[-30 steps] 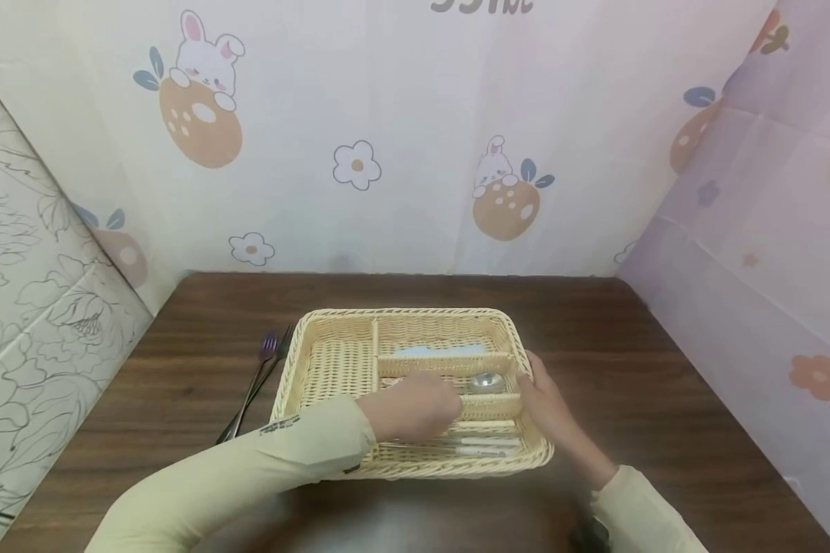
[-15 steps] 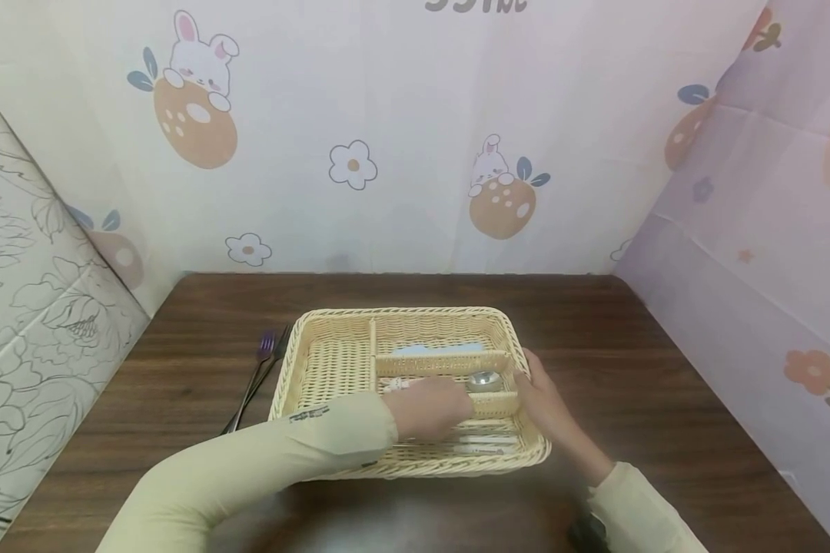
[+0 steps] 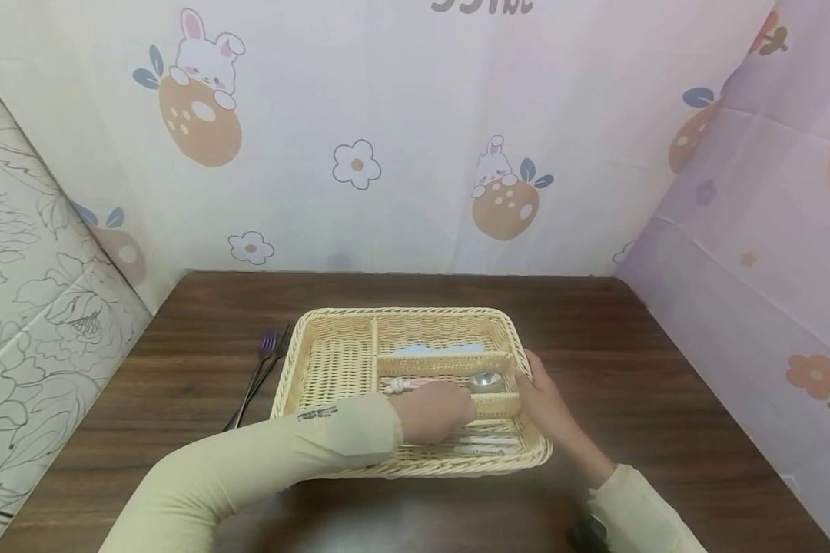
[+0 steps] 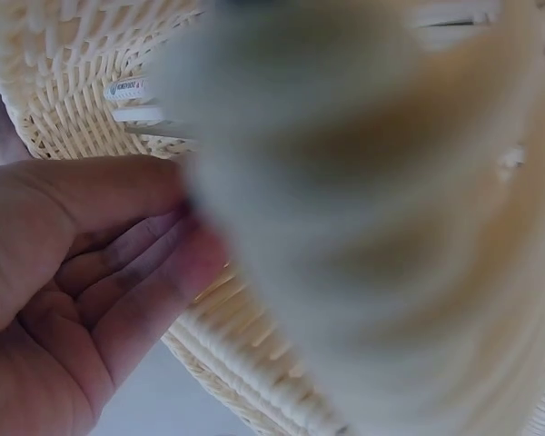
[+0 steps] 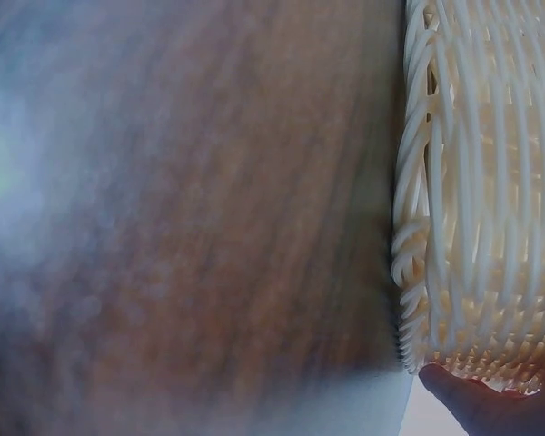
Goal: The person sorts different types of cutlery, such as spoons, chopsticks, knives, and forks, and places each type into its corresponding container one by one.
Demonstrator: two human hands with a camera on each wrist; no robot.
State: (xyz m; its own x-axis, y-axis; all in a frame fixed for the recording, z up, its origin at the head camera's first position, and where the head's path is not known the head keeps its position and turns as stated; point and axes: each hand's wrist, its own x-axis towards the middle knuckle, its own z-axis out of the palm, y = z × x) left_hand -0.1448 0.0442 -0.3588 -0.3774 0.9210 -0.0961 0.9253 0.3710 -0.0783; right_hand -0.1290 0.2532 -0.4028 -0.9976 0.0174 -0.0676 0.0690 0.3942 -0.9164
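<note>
A cream wicker cutlery basket [image 3: 335,369] with divided compartments sits on the table. My right hand [image 3: 553,407] grips its right end, thumb at the rim, as the right wrist view also shows. My left hand [image 3: 437,412] reaches down over the near compartments with curled fingers. In the left wrist view the thumb and fingertips [image 4: 204,259] come together beside the wicker; a blurred pale shape hides their ends, so I cannot tell what they hold. White-handled utensils [image 3: 487,445] lie in the nearest compartment. A spoon [image 3: 486,382] with a decorated handle lies in the middle one.
Light blue utensils [image 3: 439,349] lie in the far compartment. Left of the basket, a fork with purple tines [image 3: 268,346] and a dark fork [image 3: 281,349] rest on the brown wooden table [image 3: 636,369]. Printed cloth [image 3: 415,215] closes off the back and sides.
My left hand has shifted a little to the right over the near compartments, uncovering the spoon's handle. The right hand keeps its hold on the basket.
</note>
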